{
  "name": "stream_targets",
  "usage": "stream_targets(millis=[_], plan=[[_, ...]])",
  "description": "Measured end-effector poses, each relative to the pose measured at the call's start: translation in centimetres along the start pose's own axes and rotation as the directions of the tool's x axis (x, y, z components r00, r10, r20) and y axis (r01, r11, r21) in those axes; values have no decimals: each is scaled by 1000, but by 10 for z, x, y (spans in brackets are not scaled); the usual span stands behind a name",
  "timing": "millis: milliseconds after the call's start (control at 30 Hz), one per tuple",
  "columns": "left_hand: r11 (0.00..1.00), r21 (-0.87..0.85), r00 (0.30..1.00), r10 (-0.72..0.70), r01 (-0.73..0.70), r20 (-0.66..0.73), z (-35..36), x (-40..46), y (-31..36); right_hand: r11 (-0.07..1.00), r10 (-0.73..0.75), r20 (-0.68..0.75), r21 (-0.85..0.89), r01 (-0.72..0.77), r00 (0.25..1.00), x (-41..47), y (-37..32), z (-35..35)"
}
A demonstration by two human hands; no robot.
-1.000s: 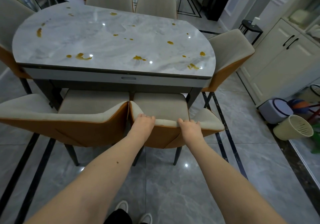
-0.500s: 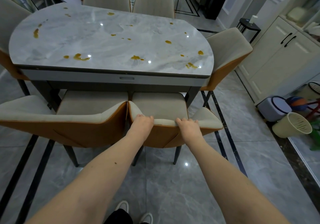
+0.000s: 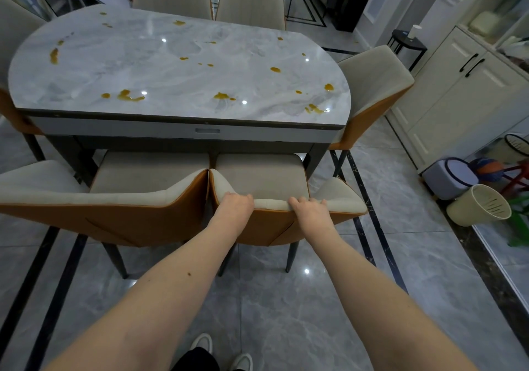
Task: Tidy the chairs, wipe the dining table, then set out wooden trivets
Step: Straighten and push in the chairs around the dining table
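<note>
1. The left hand (image 3: 235, 205) grips the top edge of the near right chair (image 3: 259, 180), fingers curled over its cream backrest.
2. The right hand (image 3: 309, 208) grips the same edge further right.
3. The chair sits slightly further under the dining table (image 3: 177, 67) than a second ago, touching its neighbour chair (image 3: 114, 198).
4. Both arms reach forward, nearly straight.

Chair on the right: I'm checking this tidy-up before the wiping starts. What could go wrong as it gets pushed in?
1. The chair sits tight against the neighbouring chair; pushing on may scrape their backs together.
2. The left hand grips the backrest near that seam, so fingers could get pinched.
3. The right hand grips too; a hard shove might knock the table leg.
</note>
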State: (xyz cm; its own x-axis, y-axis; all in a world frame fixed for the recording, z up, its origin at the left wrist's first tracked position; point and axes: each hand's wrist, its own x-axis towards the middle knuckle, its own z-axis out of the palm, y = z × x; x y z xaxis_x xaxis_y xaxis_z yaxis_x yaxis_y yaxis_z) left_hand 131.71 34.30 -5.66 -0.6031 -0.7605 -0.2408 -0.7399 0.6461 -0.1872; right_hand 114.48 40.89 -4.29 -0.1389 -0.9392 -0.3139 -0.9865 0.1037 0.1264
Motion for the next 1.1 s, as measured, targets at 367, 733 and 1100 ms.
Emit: stream_targets(millis=[367,733,1100], plan=[[1000,-12,1000,1,-1,-4,0,-3,-1,1000,10,-14,-8,-10,1000,2,-1,2],[999,-33,1000,-9,9,19,-5,-3,0,1000,24,-30,1,-24,999,2,-2,2],[991,-129,986,-24,46,165,-22,2,0,998,47,-57,33,-45,997,-6,-3,-3]])
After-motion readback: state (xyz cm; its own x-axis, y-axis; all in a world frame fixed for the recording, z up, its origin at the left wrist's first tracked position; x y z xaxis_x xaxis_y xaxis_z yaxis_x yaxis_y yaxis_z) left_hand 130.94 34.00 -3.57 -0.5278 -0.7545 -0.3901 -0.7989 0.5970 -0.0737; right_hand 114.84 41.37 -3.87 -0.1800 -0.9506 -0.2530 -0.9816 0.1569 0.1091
